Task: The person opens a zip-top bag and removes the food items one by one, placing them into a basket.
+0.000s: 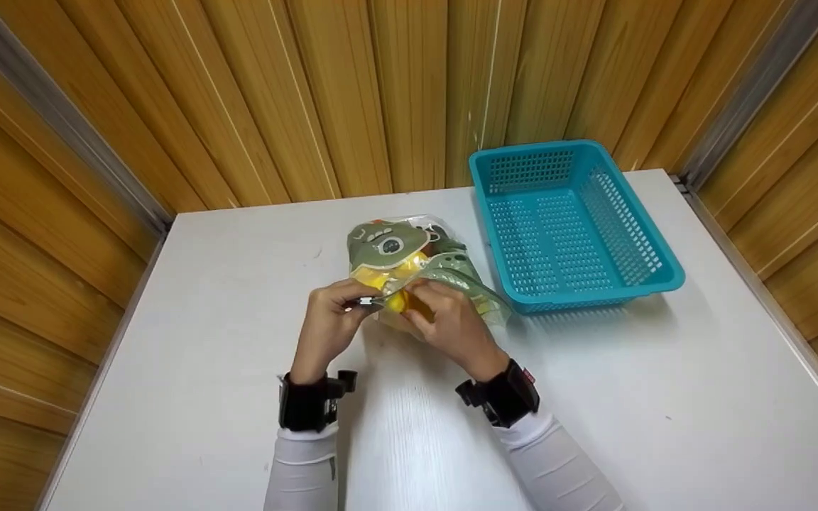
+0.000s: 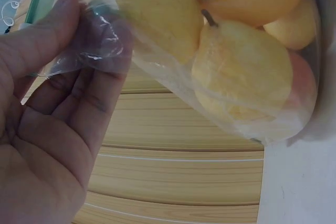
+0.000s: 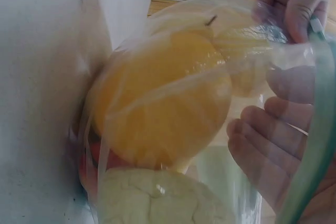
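Observation:
A clear zip bag [image 1: 388, 245] printed with a green cartoon face lies on the white table, with several fruits inside. In the left wrist view, a yellow pear [image 2: 241, 72] with a dark stem shows through the film. A large orange fruit [image 3: 163, 98] and a pale, wrinkled item [image 3: 157, 198] appear in the right wrist view. The left hand [image 1: 331, 316] pinches the bag's edge by the white slider. At the bag's mouth is the right hand [image 1: 455, 323]; its loosely bent fingers [image 3: 273, 135] show through the film, past the green zip strip [image 3: 320, 129], apart from the orange fruit.
A turquoise perforated basket [image 1: 558, 241] stands just right of the bag, near the table's back edge. Wood-patterned panels [image 1: 409, 92] rise behind the table [image 1: 224, 319] and on both sides.

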The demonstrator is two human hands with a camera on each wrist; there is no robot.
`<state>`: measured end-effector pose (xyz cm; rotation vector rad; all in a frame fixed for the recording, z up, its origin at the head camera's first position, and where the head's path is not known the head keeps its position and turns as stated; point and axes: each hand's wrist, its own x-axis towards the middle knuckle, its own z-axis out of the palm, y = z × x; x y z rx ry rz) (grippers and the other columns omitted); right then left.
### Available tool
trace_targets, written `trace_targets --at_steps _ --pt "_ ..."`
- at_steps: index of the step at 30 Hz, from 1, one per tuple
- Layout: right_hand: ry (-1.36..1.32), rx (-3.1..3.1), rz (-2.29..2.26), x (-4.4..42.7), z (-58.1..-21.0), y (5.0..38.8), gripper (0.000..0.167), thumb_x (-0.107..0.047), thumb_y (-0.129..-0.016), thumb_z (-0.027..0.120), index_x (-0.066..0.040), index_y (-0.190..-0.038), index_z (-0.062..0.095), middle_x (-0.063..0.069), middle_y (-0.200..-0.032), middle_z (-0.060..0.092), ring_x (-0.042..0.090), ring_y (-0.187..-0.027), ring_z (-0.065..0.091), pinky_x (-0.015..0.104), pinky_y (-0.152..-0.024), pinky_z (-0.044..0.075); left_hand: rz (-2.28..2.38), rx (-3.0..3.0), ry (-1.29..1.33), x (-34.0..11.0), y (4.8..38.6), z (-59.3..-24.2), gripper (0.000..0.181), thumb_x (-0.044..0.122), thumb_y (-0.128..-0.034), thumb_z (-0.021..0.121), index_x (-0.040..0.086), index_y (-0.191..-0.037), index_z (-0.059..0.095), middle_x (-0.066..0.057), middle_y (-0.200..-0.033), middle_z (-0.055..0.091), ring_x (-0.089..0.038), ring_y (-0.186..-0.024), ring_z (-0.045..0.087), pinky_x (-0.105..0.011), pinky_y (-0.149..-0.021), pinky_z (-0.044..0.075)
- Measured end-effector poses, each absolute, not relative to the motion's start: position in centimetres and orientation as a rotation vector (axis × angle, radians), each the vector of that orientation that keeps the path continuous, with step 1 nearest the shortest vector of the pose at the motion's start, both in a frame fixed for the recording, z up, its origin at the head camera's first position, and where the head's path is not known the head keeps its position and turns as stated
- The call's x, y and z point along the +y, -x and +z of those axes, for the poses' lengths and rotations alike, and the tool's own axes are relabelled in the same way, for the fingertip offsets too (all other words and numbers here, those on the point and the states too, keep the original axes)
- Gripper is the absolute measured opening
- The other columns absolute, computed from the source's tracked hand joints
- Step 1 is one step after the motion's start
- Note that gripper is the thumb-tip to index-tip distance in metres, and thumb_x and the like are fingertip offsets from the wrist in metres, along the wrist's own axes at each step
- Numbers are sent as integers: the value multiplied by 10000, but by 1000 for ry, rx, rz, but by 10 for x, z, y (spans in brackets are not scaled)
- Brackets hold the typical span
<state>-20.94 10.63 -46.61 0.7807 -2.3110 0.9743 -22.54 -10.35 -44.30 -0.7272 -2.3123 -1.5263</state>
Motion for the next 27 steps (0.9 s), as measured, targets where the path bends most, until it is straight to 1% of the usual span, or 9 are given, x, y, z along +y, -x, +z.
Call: trace_targets --at_steps 4,7,12,14,18,21,25,27 --pt "-782 -2325 948 103 -469 210 333 -83 -838 830 18 -1135 720 177 -1146 734 322 -1052 715 388 -947 579 -1518 -2316 752 -103 225 -444 157 -80 -824 781 55 -894 817 -45 -896 774 -192 -826 689 -255 -743 572" --pt "-777 -2357 963 101 -470 210 382 -79 -836 829 28 -1180 702 191 -1183 721 333 -1077 705 396 -960 573 -1526 -2322 776 -103 225 -444 160 -95 -821 771 36 -903 810 -64 -903 770 -229 -839 697 -265 -757 579" --pt "-773 -2359 974 99 -473 211 374 -43 -858 786 60 -1200 675 232 -1201 701 374 -1091 690 436 -962 570 -1525 -2361 814 -102 228 -446 153 -105 -835 746 13 -920 794 -90 -931 765 -270 -876 704 -287 -792 584" --pt "-774 -2349 972 98 -474 211 359 -31 -867 766 65 -1200 672 246 -1220 690 390 -1108 681 453 -977 561 -1524 -2379 830 -102 228 -447 158 -111 -844 732 14 -923 787 -88 -941 763 -259 -893 702 -298 -808 584" --pt "-798 -2361 996 98 -475 210 333 -27 -886 738 58 -1202 676 255 -1277 660 399 -1150 657 475 -1019 532 -1521 -2397 853 -101 228 -447 225 -156 -839 694 36 -919 780 -63 -954 763 -227 -915 701 -319 -826 585" --pt "-817 -2376 1023 99 -476 210 291 -38 -923 694 46 -1201 681 247 -1294 651 389 -1164 649 479 -1032 521 -1513 -2400 855 -101 228 -448 269 -180 -829 671 52 -912 778 -44 -953 764 -213 -914 700 -319 -827 581" --pt "-816 -2356 1039 98 -475 210 307 -55 -960 648 43 -1250 664 255 -1307 638 395 -1184 636 490 -1044 511 -1516 -2410 856 -100 228 -447 266 -174 -829 674 57 -910 778 -38 -944 762 -206 -903 695 -308 -815 579" --pt "-804 -2344 1037 98 -475 209 362 -74 -961 661 48 -1301 640 281 -1339 609 416 -1215 614 509 -1062 494 -1512 -2417 861 -99 227 -446 254 -166 -832 685 57 -910 778 -38 -939 761 -203 -899 693 -307 -808 578"
